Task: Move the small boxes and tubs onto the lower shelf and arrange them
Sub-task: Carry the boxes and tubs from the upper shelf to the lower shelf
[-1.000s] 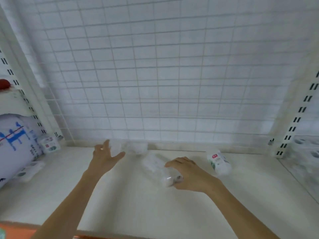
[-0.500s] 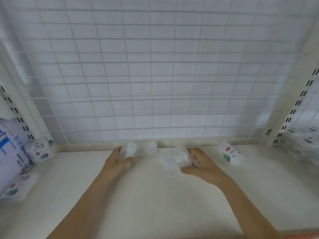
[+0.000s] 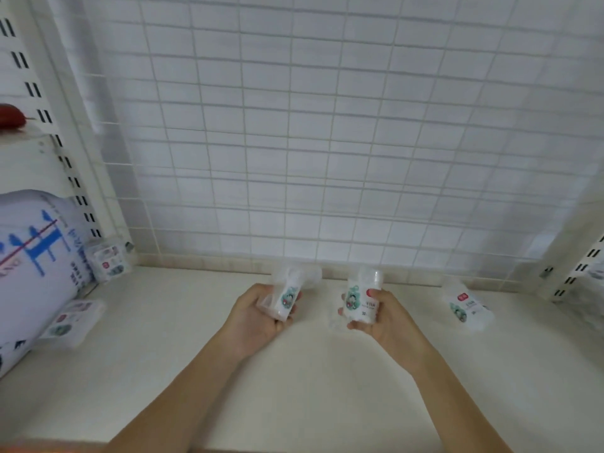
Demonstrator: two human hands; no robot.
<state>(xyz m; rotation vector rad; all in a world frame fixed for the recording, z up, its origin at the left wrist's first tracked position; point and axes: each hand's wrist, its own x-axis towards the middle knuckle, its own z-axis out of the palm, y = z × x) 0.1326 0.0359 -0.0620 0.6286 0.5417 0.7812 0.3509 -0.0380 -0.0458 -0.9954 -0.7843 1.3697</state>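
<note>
While left hand (image 3: 258, 317) fingers grip one labelled tub (image 3: 287, 297), right hand (image 3: 387, 317) another tub (image 3: 362, 300), writing unreadable

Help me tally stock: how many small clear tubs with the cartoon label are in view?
3: one held in the left hand (tub), one in the right hand (tub), one lying on the shelf at right. Blurred clear items behind the left one may be more.

L hand (image 3: 258, 317) grips tub (image 3: 287, 297); R hand (image 3: 387, 318) grips 2nd tub (image 3: 362, 297).
</note>
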